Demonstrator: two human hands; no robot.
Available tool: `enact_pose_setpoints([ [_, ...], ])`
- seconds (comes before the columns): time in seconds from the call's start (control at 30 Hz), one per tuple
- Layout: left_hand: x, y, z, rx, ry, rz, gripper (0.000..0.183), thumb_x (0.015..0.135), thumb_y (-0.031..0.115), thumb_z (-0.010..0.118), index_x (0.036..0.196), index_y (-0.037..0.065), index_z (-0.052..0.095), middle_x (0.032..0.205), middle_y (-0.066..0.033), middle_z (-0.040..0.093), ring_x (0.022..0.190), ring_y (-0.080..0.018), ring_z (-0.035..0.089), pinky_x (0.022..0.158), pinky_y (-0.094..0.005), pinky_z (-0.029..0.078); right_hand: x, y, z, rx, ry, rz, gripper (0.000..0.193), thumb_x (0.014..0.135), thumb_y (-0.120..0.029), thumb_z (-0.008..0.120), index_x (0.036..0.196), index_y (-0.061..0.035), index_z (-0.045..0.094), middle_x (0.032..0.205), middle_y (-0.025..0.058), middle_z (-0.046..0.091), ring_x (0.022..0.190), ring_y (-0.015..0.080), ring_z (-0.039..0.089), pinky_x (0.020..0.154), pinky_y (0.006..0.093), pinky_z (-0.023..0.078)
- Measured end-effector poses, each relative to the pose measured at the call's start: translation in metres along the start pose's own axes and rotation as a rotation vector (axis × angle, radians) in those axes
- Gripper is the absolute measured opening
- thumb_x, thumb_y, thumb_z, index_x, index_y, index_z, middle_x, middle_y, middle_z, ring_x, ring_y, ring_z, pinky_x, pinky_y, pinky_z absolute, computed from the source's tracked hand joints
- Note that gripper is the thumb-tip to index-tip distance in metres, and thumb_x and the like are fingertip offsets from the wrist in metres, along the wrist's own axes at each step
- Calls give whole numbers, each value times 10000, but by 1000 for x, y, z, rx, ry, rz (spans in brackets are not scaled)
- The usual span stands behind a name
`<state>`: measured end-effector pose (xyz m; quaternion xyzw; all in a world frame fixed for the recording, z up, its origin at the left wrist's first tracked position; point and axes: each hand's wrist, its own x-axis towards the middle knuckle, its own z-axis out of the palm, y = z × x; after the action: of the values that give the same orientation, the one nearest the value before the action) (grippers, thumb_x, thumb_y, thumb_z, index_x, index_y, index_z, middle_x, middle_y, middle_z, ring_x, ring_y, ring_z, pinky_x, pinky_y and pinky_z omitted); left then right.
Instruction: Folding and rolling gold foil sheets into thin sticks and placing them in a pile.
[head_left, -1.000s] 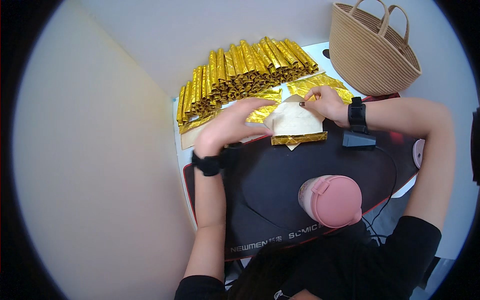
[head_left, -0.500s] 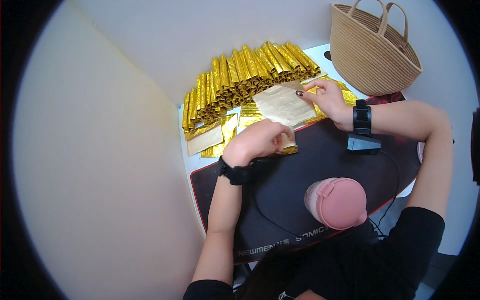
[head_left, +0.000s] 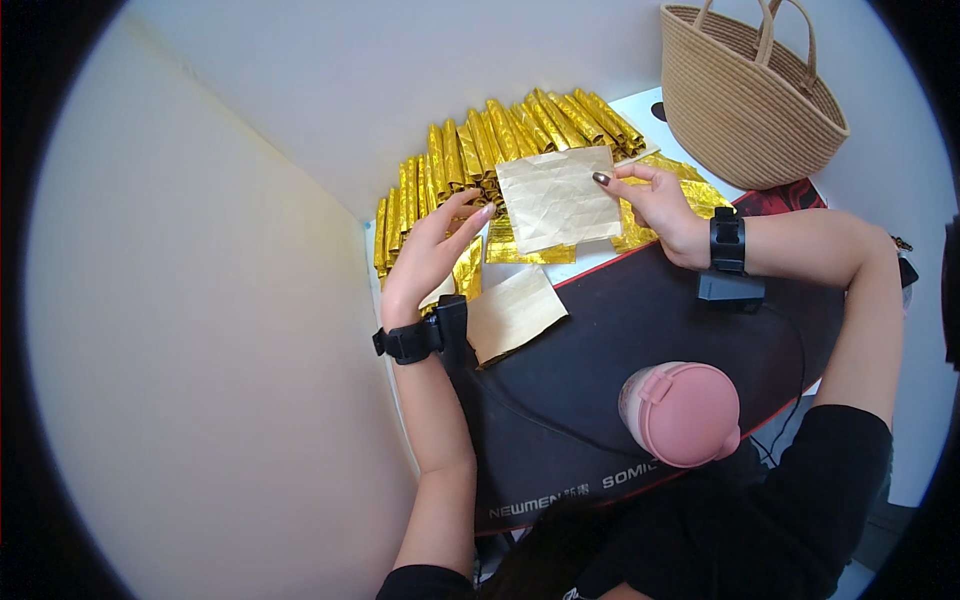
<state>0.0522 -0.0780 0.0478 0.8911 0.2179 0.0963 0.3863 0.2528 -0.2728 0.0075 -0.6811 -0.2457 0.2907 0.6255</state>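
My right hand (head_left: pixel 662 212) pinches the right edge of a creased beige paper sheet (head_left: pixel 560 200) between thumb and fingers, holding it up in front of the gold rolls. Off the sheet's left side, my left hand (head_left: pixel 432 250) has its fingers apart and holds nothing. Behind both hands lies a pile of rolled gold foil papers (head_left: pixel 480 140), partly covered by the sheet. A second beige sheet (head_left: pixel 515 312) rests on the dark mat near my left wrist. Flat gold foil sheets (head_left: pixel 530 245) lie under and beside the held sheet.
A black desk mat (head_left: pixel 620 320) with a red edge covers the near part of the white table. On it stand a pink-lidded cup (head_left: pixel 690 415) and a small dark box (head_left: pixel 730 290) with a cable. A woven basket bag (head_left: pixel 750 100) stands at the back right, by the wall.
My left hand has moved left and away, its fingers now spread. One beige sheet now lies nearer on the mat, left of before. The sheet in my right hand is raised more upright.
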Motion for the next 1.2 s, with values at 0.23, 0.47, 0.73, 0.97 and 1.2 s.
enact_pose_setpoints([
  [0.23,25,4,31,-421,66,26,421,875,199,632,1218,-23,528,866,-60,676,794,-91,612,721,-243,483,1,17,-7,257,-91,121,245,855,-250,668,1014,-76,602,638,-71,425,465,19,283,403,199,208],
  [0.47,35,13,60,-646,112,8,326,861,134,638,1151,-1,574,768,-30,669,679,-58,595,606,-207,486,4,32,-28,386,-180,144,255,880,-221,624,1084,-71,592,603,-87,388,449,16,255,408,195,184],
  [0.73,44,-13,100,-877,137,-130,350,851,117,642,1174,21,546,763,1,634,639,-36,558,587,-187,455,19,47,-50,267,-182,51,215,878,-150,597,1073,-60,608,632,-71,473,468,11,311,431,187,241],
  [0.97,44,-5,121,-978,199,-222,262,867,95,607,1119,36,565,766,21,600,609,-6,497,544,-163,391,29,59,-64,170,-273,-95,145,866,-50,521,964,-33,626,625,-46,488,465,8,345,431,173,253],
  [1.2,45,-11,120,-954,204,-111,86,893,99,535,950,59,585,675,71,492,591,5,448,527,-155,371,33,63,-60,174,-344,-220,133,876,-103,559,975,-20,591,697,-41,550,557,-11,461,505,143,345],
])
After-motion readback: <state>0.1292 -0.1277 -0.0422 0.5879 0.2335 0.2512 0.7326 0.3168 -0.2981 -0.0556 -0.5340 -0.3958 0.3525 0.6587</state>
